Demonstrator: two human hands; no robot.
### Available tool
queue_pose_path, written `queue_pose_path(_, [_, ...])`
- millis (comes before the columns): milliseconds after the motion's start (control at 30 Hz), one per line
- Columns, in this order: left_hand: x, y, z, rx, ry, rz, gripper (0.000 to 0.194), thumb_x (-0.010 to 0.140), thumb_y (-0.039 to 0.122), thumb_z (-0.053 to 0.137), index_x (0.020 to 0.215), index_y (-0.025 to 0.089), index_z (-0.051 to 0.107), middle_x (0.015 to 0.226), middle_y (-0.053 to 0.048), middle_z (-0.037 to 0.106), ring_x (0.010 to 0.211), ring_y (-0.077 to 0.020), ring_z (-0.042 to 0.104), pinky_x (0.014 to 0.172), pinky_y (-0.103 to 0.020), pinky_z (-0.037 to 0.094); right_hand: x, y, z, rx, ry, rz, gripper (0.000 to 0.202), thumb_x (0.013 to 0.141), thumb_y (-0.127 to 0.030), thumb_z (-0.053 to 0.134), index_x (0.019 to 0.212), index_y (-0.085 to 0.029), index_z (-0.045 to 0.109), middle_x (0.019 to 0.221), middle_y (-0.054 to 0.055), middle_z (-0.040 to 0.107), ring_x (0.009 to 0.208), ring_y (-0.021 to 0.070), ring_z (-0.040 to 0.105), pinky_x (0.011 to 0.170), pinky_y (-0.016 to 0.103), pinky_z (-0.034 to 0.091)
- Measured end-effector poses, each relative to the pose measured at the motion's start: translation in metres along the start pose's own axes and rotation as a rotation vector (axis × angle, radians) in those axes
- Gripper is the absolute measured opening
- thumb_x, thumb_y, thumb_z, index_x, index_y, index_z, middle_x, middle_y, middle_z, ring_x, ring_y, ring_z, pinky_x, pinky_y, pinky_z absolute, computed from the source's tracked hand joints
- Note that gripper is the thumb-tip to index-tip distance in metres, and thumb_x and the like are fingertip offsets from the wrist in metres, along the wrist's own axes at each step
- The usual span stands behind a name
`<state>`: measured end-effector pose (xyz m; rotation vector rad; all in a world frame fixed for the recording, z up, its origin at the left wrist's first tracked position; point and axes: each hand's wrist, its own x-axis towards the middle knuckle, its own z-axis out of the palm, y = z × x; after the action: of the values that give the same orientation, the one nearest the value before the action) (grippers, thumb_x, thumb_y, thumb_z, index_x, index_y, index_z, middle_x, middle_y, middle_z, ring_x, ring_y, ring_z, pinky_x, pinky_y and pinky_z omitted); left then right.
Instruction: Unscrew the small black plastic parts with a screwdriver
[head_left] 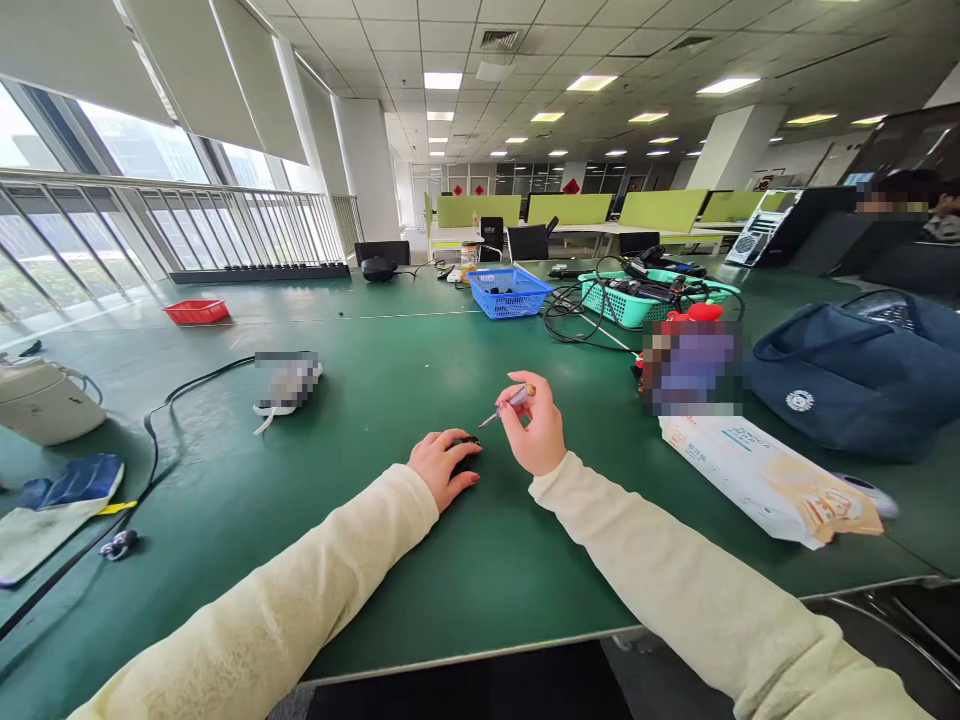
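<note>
In the head view my right hand is raised just over the green table, fingers pinched round a small precision screwdriver. Its thin tip slants down to the left, close to a small black object lying on the table. My left hand rests beside that object, its thumb and fingers curled round it against the tabletop. Much of the black object is hidden by the fingers, so its kind cannot be made out. I cannot tell whether the tip touches it.
On the right lie a pack of tissues and a dark blue bag. Behind them stand a green basket of cables, a blue basket and a red tray. At left are gloves, a black cable and a kettle-like container.
</note>
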<state>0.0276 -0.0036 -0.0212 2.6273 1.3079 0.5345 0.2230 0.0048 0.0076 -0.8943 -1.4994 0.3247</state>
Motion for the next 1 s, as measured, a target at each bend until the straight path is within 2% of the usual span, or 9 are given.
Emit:
queue_pose_path(200, [-0.001,-0.006,-0.005,-0.029,-0.003,0.003,0.03,0.09,0.041,0.062,0.116,0.027,0.068,0.13,-0.008,0.062,0.114,-0.0279,0.059,0.103,-0.051,0.049,0.0,0.001,0.001,0.005,-0.009,-0.001,0.031,0.087,-0.025,0.056,0.117,-0.024,0.047,0.083,0.001,0.068,0.067,0.0148,0.064,0.064,0.03,0.054])
queue_pose_path(400, [-0.003,-0.005,-0.01,-0.021,-0.037,0.02,0.032,0.09,0.047,0.061,0.114,0.027,0.067,0.129,-0.009,0.061,0.114,-0.0292,0.059,0.101,-0.052,0.049,0.0,0.0,0.001,0.014,-0.026,-0.005,0.032,0.086,-0.024,0.056,0.117,-0.024,0.047,0.083,0.001,0.068,0.065,0.0146,0.063,0.063,0.03,0.054])
queue_pose_path(567, [-0.022,-0.021,-0.017,-0.023,-0.045,-0.006,0.031,0.089,0.044,0.059,0.114,0.027,0.068,0.13,-0.009,0.061,0.11,-0.0278,0.061,0.1,-0.05,0.049,0.0,-0.003,0.001,0.025,-0.015,-0.02,0.033,0.086,-0.022,0.055,0.118,-0.023,0.046,0.084,0.001,0.069,0.066,0.015,0.064,0.064,0.03,0.055])
queue_pose_path(700, [-0.054,-0.059,-0.031,0.022,0.027,-0.091,0.028,0.088,0.039,0.056,0.11,0.026,0.068,0.128,-0.009,0.062,0.111,-0.0271,0.061,0.103,-0.049,0.048,0.0,-0.004,0.001,0.027,-0.022,-0.026,0.033,0.086,-0.021,0.054,0.118,-0.023,0.046,0.084,0.002,0.069,0.066,0.0152,0.065,0.063,0.03,0.055])
queue_pose_path(833, [-0.092,-0.116,-0.058,0.057,0.151,-0.181,0.03,0.088,0.041,0.05,0.107,0.024,0.066,0.121,-0.011,0.065,0.112,-0.0262,0.062,0.108,-0.044,0.046,0.0,-0.003,0.002,0.029,-0.031,-0.039,0.033,0.086,-0.019,0.053,0.118,-0.023,0.046,0.084,0.001,0.069,0.065,0.0141,0.065,0.063,0.029,0.055])
queue_pose_path(933, [-0.116,-0.161,-0.083,0.127,0.226,-0.323,0.034,0.088,0.042,0.046,0.107,0.022,0.065,0.119,-0.012,0.065,0.116,-0.0273,0.061,0.111,-0.044,0.044,-0.001,-0.001,0.002,0.031,-0.036,-0.047,0.034,0.086,-0.018,0.053,0.119,-0.024,0.046,0.083,0.0,0.069,0.065,0.0138,0.065,0.063,0.028,0.055])
queue_pose_path(1000, [-0.128,-0.184,-0.099,0.206,0.215,-0.454,0.037,0.087,0.04,0.045,0.111,0.02,0.065,0.124,-0.013,0.064,0.121,-0.0287,0.059,0.113,-0.044,0.042,-0.001,0.0,0.002,0.027,-0.038,-0.047,0.035,0.086,-0.017,0.053,0.119,-0.024,0.045,0.083,0.0,0.069,0.066,0.0139,0.065,0.063,0.028,0.055])
